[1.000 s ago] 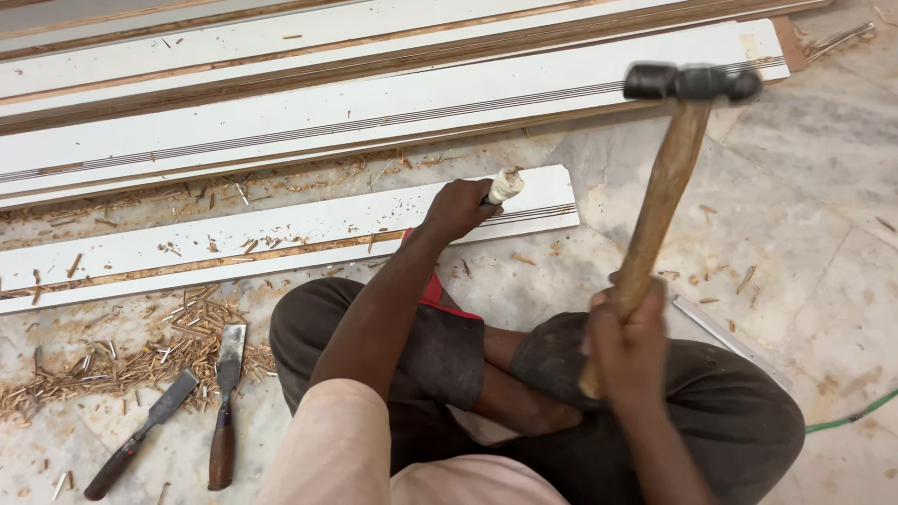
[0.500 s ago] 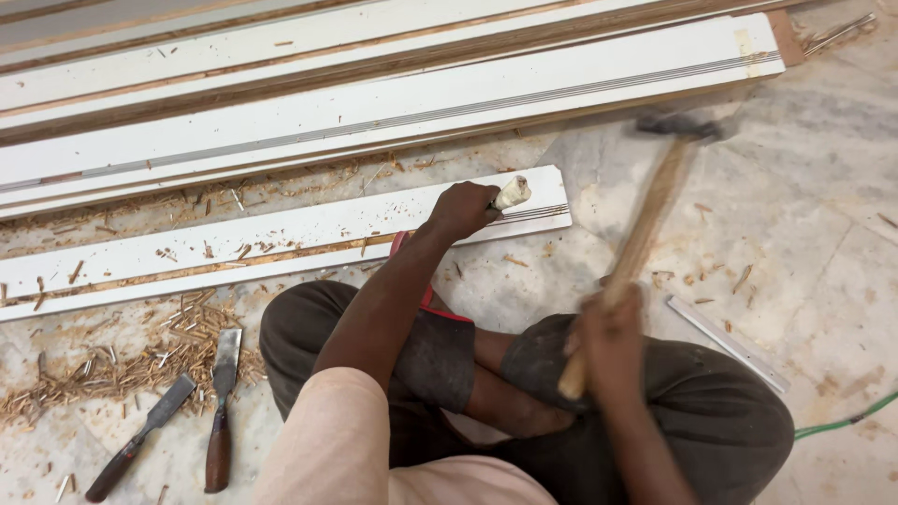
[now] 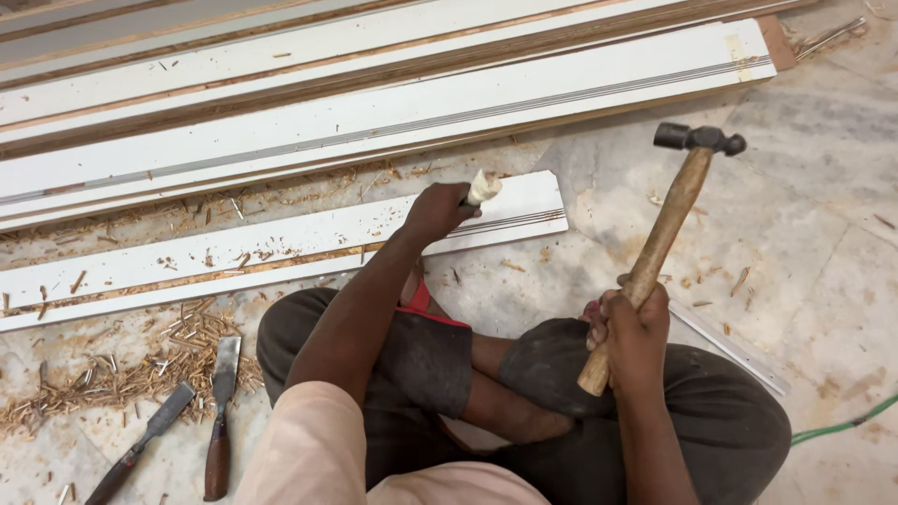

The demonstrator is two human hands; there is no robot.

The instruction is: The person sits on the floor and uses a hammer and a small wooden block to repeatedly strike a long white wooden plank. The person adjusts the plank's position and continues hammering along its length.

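Note:
I sit cross-legged on a stone floor. My left hand [image 3: 436, 211] is closed around a chisel whose pale handle end [image 3: 482, 188] sticks up, set against a short white grooved board [image 3: 281, 245] lying in front of me. My right hand [image 3: 632, 329] grips the wooden handle of a hammer [image 3: 666, 224], raised to the right with its dark metal head [image 3: 700, 138] up and clear of the chisel.
Long white boards [image 3: 393, 122] lie stacked across the far side. Two spare chisels [image 3: 221, 411] [image 3: 140, 441] rest on the floor at my left among wood chips [image 3: 112, 374]. A thin metal strip [image 3: 730, 346] and a green cable [image 3: 842, 425] lie to the right.
The hammer swung down toward the chisel half a second ago and is now raised again at the right. My left hand stays on the chisel at the board.

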